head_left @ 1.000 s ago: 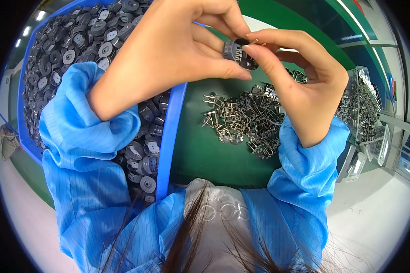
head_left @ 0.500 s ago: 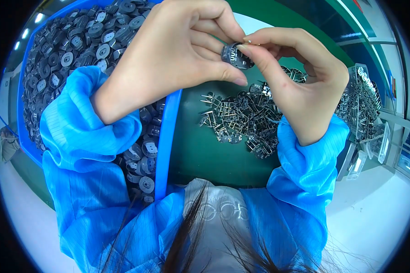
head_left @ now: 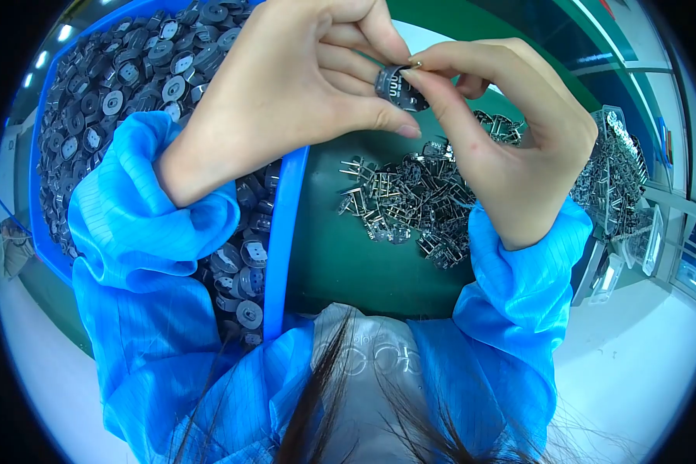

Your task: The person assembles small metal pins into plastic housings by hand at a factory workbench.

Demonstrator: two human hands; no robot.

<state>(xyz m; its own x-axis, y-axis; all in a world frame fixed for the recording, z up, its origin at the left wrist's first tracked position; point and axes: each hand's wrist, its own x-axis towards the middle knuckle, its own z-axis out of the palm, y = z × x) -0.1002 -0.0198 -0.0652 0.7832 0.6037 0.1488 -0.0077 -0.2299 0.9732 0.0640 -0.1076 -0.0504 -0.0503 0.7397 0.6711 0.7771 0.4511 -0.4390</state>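
My left hand (head_left: 301, 85) pinches a small dark grey round plastic part (head_left: 398, 87) between thumb and fingers, raised above the green mat (head_left: 348, 263). My right hand (head_left: 503, 139) meets it from the right, its fingertips pressing a small metal pin (head_left: 414, 65) against the top of the part. Below the hands a loose pile of metal pin pieces (head_left: 410, 201) lies on the mat. Both forearms wear blue sleeves.
A blue bin (head_left: 286, 232) full of several dark grey round parts sits at the left, under my left forearm. A clear tray (head_left: 622, 185) heaped with metal pieces stands at the right. White tabletop lies beyond the mat's edges.
Both hands have risen slightly with the round part. The right fingertips have shifted onto the part's top edge with the pin.
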